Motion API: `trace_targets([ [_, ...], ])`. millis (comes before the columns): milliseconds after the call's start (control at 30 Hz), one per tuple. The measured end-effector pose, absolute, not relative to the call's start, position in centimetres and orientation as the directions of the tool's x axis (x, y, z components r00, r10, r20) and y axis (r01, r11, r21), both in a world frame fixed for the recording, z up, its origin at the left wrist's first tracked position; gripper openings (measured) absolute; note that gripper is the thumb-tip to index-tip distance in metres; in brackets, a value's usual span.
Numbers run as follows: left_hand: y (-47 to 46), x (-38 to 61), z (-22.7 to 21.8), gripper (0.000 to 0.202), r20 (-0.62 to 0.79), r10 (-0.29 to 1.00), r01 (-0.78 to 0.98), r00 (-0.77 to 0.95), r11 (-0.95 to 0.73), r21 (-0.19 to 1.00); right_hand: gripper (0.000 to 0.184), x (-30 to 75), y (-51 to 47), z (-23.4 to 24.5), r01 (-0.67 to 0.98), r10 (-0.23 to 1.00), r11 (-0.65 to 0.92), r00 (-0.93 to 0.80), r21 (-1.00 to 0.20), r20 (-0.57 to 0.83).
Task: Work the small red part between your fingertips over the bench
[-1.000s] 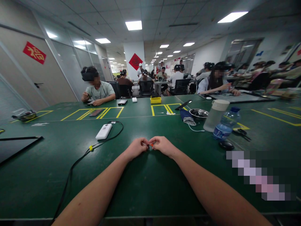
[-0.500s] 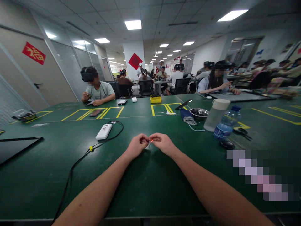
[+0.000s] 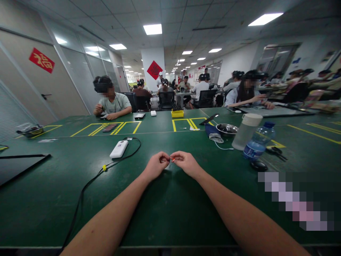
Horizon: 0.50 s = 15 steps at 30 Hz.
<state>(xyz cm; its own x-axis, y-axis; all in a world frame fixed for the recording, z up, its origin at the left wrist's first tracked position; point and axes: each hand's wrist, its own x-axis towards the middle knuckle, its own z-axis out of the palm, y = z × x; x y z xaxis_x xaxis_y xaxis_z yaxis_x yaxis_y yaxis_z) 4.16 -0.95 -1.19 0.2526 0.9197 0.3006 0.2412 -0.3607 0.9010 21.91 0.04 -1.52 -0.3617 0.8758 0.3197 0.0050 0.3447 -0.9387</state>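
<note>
Change: both hands are sitting slightly higher than a second ago, fingertips staying together.
Left hand (image 3: 156, 166): fingers are pressing together, pinching one end of the small orange part (image 3: 173, 160).
Right hand (image 3: 187, 164): pinching the other end.
Position: the part is hanging between the fingertips, just above the green table (image 3: 170, 213).
Handling: probably very light, stiff and easy to drop; the ends are offering the best hold.
Nearby: power bank (image 3: 119, 148) and water bottle (image 3: 258, 145) are lying well apart.
</note>
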Motion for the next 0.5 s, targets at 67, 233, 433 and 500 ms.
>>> trace_targets([
  [67, -0.97, 4.15, -1.08, 0.014, 0.292, 0.922, 0.243, 0.254, -0.353, 0.904, 0.023, 21.91, -0.01, -1.44, 0.002, 0.876, 0.345, -0.360, -0.938, 0.322],
  [233, -0.94, 4.06, -1.02, 0.014, 0.291, 0.924, 0.255, 0.247, -0.352, 0.900, 0.024, 21.99, -0.07, -1.27, -0.009, 0.881, 0.339, -0.348, -0.941, 0.321],
  [433, -0.96, 3.95, -1.17, 0.020, 0.216, 0.936, 0.191, 0.279, -0.274, 0.942, 0.019, 22.22, 0.06, -1.62, 0.031, 0.908, 0.236, -0.363, -0.971, 0.209],
  [500, -1.04, 3.92, -1.25, 0.024, 0.163, 0.934, 0.137, 0.317, -0.215, 0.967, 0.017, 22.24, 0.06, -1.77, 0.026, 0.919, 0.164, -0.367, -0.986, 0.143],
])
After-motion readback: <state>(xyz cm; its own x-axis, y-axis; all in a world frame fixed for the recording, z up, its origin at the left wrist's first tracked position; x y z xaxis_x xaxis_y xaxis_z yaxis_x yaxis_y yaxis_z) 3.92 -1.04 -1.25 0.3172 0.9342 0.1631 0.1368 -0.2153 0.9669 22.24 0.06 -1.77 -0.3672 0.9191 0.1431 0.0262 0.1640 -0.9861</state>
